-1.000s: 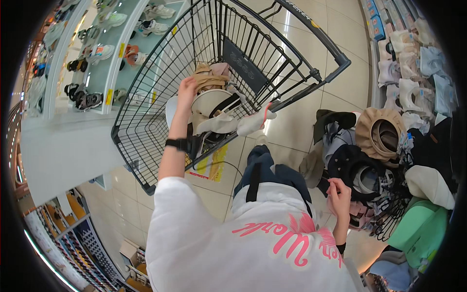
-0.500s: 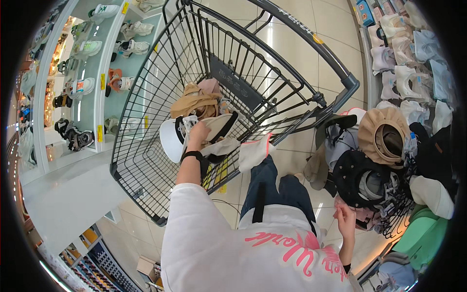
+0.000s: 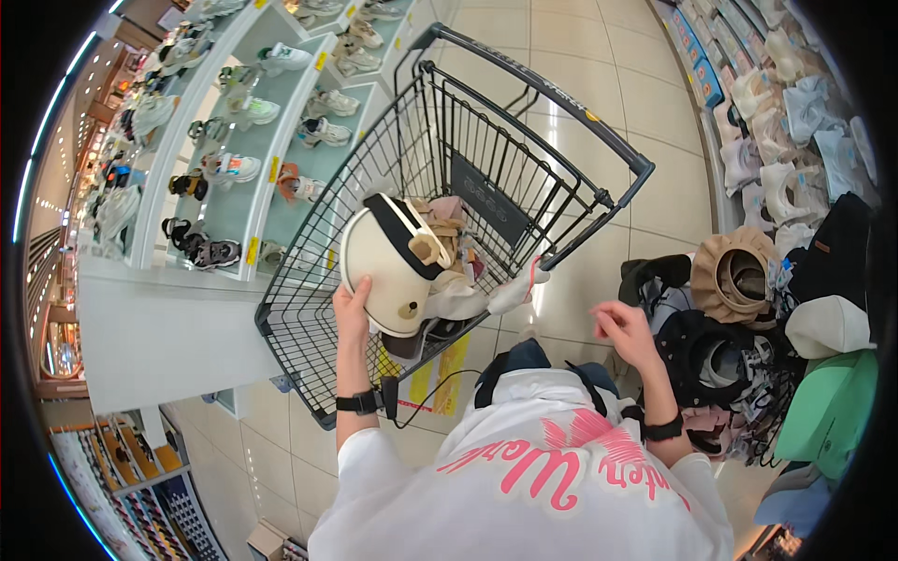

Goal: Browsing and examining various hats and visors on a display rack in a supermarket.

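A cream visor (image 3: 382, 280) with a black band and a small brown ornament is in my left hand (image 3: 352, 309), its thumb over the brim. The visor is raised above the other goods in the dark wire shopping cart (image 3: 290, 327). My right hand (image 3: 625, 332) is in the air between the cart and the hat pile, with fingers curled and nothing visible in them. Beneath and beside the visor are tan and pink cloth items (image 3: 451, 224), partly covered by it. A pale cloth piece with a pink edge (image 3: 513, 292) hangs over the cart's near side.
White shelves of shoes (image 3: 224, 168) stand beyond the cart on the left. At right, hats are heaped, among them a tan ruffled hat (image 3: 734, 271), a black hat (image 3: 697, 341) and green caps (image 3: 823, 407). Pale neck pillows (image 3: 786, 187) line the far right rack.
My left hand has lifted the cream visor up and turned its brim toward me. My right hand has risen from beside the hat pile toward the cart. The view has shifted.
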The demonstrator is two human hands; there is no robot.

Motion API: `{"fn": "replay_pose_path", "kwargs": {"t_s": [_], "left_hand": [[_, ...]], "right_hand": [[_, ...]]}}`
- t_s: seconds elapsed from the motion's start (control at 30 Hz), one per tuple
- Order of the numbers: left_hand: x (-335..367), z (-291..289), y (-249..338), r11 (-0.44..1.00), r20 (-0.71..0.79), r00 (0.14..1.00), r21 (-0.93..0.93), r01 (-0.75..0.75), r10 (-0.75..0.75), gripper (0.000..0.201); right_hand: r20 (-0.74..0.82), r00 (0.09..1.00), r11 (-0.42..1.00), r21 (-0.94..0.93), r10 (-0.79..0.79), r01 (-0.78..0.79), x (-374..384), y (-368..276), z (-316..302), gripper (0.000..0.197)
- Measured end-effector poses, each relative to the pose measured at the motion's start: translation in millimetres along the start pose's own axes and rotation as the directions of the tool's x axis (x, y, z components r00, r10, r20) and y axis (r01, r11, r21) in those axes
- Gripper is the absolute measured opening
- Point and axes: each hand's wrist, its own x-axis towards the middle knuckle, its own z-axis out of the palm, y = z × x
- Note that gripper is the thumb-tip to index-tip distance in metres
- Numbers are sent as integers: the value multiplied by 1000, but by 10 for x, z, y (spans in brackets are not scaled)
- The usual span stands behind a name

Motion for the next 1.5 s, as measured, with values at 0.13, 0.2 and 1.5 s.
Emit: {"fn": "replay_pose_path", "kwargs": {"t_s": [0.13, 0.2, 1.5], "left_hand": [[-485, 359, 456, 844, 21, 987, -521, -127, 162, 37], [-672, 577, 512, 747, 46, 991, -661, -66, 127, 38], [-1622, 2547, 253, 972, 951, 279, 180, -150, -133, 23]], "right_hand": [[92, 984, 986, 85, -150, 142, 345, -205, 267, 17], [112, 977, 948, 285, -182, 143, 487, -280, 451, 24], [-771, 618, 736, 328, -153, 592, -1530, -125, -823, 29]]}}
